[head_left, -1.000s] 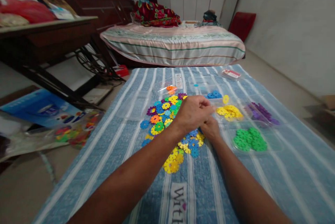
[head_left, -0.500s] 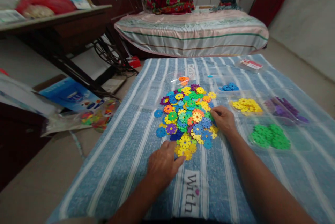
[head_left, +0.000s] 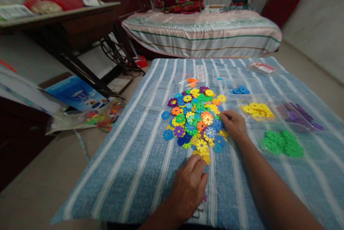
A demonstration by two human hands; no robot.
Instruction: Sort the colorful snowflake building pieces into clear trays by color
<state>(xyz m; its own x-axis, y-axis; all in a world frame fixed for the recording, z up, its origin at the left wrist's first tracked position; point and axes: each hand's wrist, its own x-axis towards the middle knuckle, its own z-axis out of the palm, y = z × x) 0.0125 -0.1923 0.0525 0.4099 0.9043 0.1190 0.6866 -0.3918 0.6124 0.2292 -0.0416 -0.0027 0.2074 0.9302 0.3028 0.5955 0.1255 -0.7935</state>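
Observation:
A mixed pile of notched plastic snowflake discs (head_left: 199, 111) lies on the striped cloth. My left hand (head_left: 190, 184) is at the pile's near end, its fingers curled down at some yellow discs (head_left: 202, 146); what lies under the fingertips is hidden. On the right side of the pile, my right hand (head_left: 234, 125) is closed in a pinch, thumb and forefinger touching the edge discs. Anything in that pinch is too small to make out. Dark blue discs (head_left: 184, 139) and a purple disc (head_left: 178, 131) show at the pile's left.
Clear trays to the right hold green discs (head_left: 282, 143), yellow discs (head_left: 258, 111), purple discs (head_left: 298, 115) and blue discs (head_left: 240, 90). Orange discs (head_left: 192, 81) sit in a tray behind the pile. A clear lid (head_left: 156, 97) lies left. Beyond stands a bed (head_left: 201, 36).
My left hand has moved right and nearer to me, its fingers curling in. The yellow discs at the near end have shifted slightly right, showing more dark blue ones. My right hand stays at the pile.

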